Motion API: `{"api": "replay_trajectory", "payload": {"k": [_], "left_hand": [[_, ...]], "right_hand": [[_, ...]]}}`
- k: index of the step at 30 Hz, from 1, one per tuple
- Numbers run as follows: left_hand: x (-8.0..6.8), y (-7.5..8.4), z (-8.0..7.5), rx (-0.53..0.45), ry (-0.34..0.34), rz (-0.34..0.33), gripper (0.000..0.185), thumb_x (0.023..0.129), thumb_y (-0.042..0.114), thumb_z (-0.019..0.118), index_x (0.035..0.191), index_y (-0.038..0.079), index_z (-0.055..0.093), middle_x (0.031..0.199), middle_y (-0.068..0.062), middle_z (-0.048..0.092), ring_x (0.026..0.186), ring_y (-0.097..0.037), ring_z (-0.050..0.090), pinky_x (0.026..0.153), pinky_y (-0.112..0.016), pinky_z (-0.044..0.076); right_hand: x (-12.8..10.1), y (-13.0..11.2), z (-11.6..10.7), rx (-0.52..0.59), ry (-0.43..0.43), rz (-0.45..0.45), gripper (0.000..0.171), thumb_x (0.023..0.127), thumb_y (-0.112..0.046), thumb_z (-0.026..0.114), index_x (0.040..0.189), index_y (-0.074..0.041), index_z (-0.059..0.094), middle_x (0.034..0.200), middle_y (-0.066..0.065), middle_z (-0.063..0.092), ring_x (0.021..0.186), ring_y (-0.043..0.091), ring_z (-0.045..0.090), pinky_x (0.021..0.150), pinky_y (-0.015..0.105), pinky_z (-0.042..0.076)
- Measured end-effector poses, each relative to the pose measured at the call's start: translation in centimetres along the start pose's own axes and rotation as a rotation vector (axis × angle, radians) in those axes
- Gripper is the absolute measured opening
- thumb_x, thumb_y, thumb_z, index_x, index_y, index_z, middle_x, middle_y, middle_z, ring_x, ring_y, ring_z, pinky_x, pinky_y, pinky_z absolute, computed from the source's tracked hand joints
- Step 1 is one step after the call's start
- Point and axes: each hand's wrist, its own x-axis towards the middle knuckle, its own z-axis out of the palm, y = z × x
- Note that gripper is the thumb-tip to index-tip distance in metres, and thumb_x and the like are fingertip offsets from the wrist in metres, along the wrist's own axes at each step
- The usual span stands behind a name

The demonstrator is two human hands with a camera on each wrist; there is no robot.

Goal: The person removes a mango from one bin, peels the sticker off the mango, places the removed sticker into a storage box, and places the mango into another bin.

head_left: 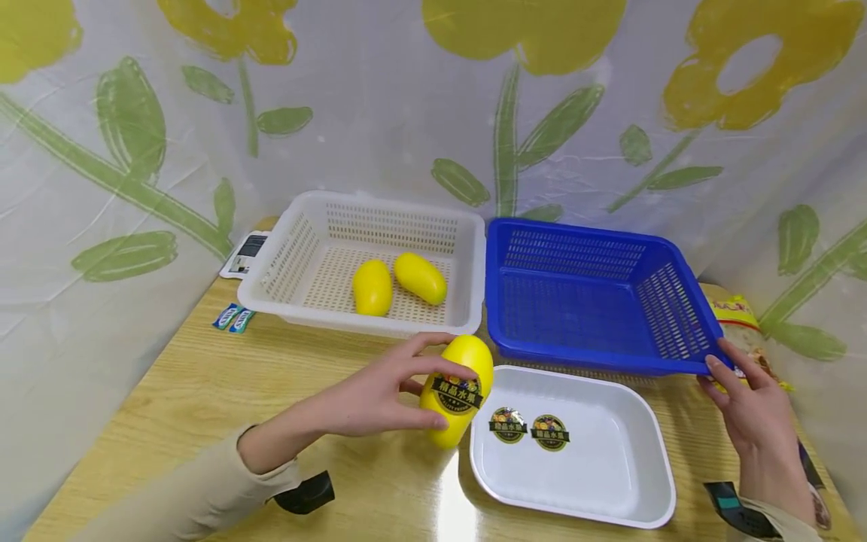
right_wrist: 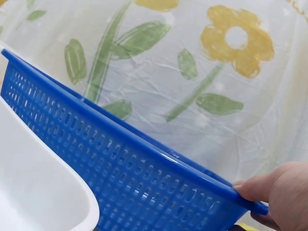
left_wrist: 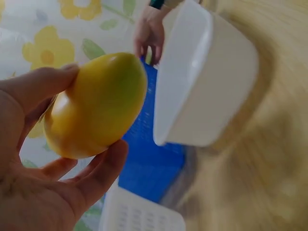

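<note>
Fingers and thumb of my left hand (head_left: 379, 388) curl around a yellow mango (head_left: 474, 361), which bears a dark round fruit sticker (head_left: 457, 393). The mango is above the table beside the left end of a white tray (head_left: 609, 482). In the left wrist view the mango (left_wrist: 98, 106) shows a greenish patch. My right hand (head_left: 759, 406) pinches the near right corner of the rim of a blue basket (head_left: 576, 301); the right wrist view shows the thumb on top of that rim. Two more mangoes, one (head_left: 372, 288) and another (head_left: 420, 278), lie in a white basket (head_left: 278, 301).
Two loose stickers, one (head_left: 508, 425) and another (head_left: 550, 433), lie in the white tray. Small blue packets (head_left: 233, 318) sit left of the white basket. A yellow-topped bag (head_left: 741, 324) stands right of the blue basket. A flowered curtain (head_left: 379, 113) hangs behind the wooden table (head_left: 169, 376).
</note>
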Motion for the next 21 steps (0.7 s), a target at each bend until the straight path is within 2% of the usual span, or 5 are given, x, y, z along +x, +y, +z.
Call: {"api": "replay_trajectory", "payload": {"k": [5,9,14,21], "left_hand": [[-2.1,-0.9,0.1,0.047,-0.010,-0.061,0.051,0.085,0.021,0.078,0.131,0.035,0.061,0.155,0.000,0.024,0.133,-0.025,0.040,0.091,-0.031,0.050],[-3.0,-2.1,0.1,0.016,0.017,-0.128,0.049,0.084,0.022,0.078,0.130,0.032,0.061,0.155,-0.005,0.026,0.131,-0.028,0.042,0.087,-0.030,0.052],[-2.9,-4.4,0.9,-0.030,0.079,-0.229,0.048,0.084,0.024,0.079,0.129,0.028,0.062,0.150,-0.013,0.030,0.125,-0.031,0.047,0.083,-0.029,0.055],[-2.2,-6.6,1.6,0.070,0.157,-0.266,0.048,0.083,0.024,0.079,0.128,0.024,0.062,0.149,-0.021,0.031,0.128,-0.041,0.043,0.096,-0.048,0.049]], "right_hand": [[0.0,-0.1,0.0,0.011,0.001,0.007,0.076,0.079,-0.023,0.080,0.147,-0.022,0.045,0.150,-0.005,0.029,0.082,0.002,0.066,0.065,0.019,0.056],[0.0,-0.1,0.1,0.010,-0.002,0.004,0.077,0.079,-0.023,0.081,0.147,-0.022,0.045,0.150,-0.004,0.029,0.082,0.002,0.066,0.065,0.019,0.056],[0.1,0.0,0.1,-0.001,0.009,0.001,0.078,0.079,-0.023,0.081,0.148,-0.022,0.044,0.151,-0.002,0.028,0.081,0.001,0.065,0.064,0.019,0.056],[0.0,0.0,0.1,0.002,0.019,-0.006,0.077,0.079,-0.023,0.081,0.147,-0.022,0.045,0.150,-0.002,0.030,0.081,0.001,0.065,0.064,0.019,0.056]]}}
